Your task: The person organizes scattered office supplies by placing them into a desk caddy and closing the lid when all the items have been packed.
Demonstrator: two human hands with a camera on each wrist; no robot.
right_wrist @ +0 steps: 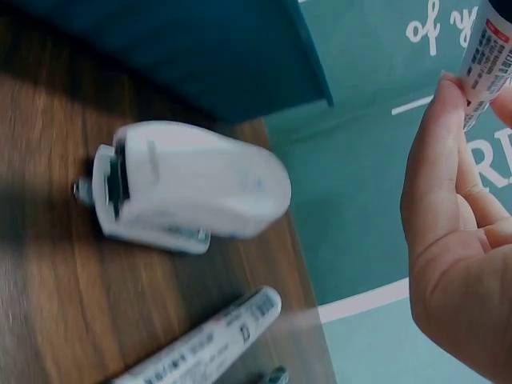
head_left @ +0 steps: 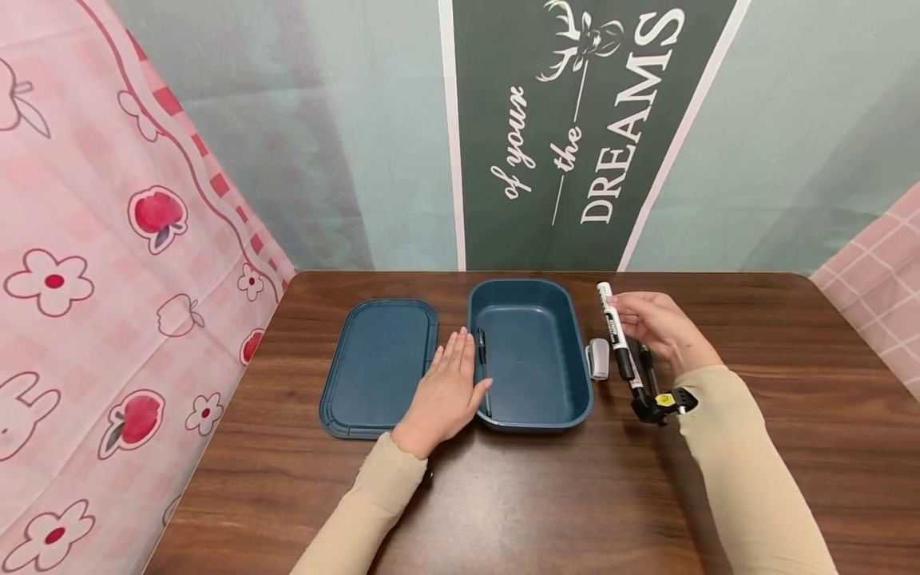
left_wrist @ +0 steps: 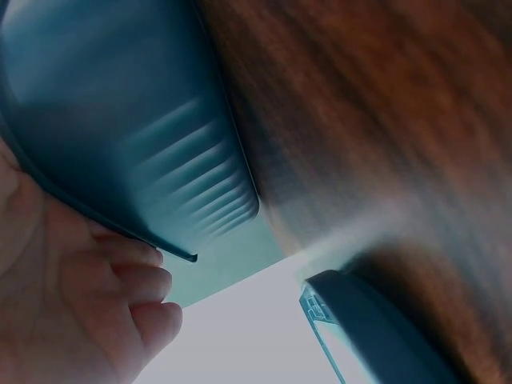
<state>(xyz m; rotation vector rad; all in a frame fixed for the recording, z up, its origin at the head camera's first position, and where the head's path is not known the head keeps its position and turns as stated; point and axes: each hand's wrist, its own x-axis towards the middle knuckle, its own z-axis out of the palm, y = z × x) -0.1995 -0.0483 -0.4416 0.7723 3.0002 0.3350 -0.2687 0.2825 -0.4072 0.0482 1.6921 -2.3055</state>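
Observation:
A blue rectangular box (head_left: 521, 359) stands in the middle of the table. My left hand (head_left: 447, 383) rests along its left rim, fingers straight, with the thumb reaching over the inside. In the left wrist view, the fingers (left_wrist: 144, 280) touch the rim above the ribbed wall. A black pen (head_left: 482, 359) lies inside the box along that wall. Right of the box, my right hand (head_left: 654, 323) pinches a white marker (head_left: 612, 319) with a black cap, raised above the table. Beneath that hand lie a second white marker (right_wrist: 208, 348) and a dark object (head_left: 648, 367), partly hidden.
A white stapler (right_wrist: 192, 180) stands close to the box's right wall. The flat blue lid (head_left: 377, 363) lies on the wooden table (head_left: 517, 503) left of the box. A printed green cloth (head_left: 532, 231) hangs behind, and a pink cloth (head_left: 108, 319) on the left.

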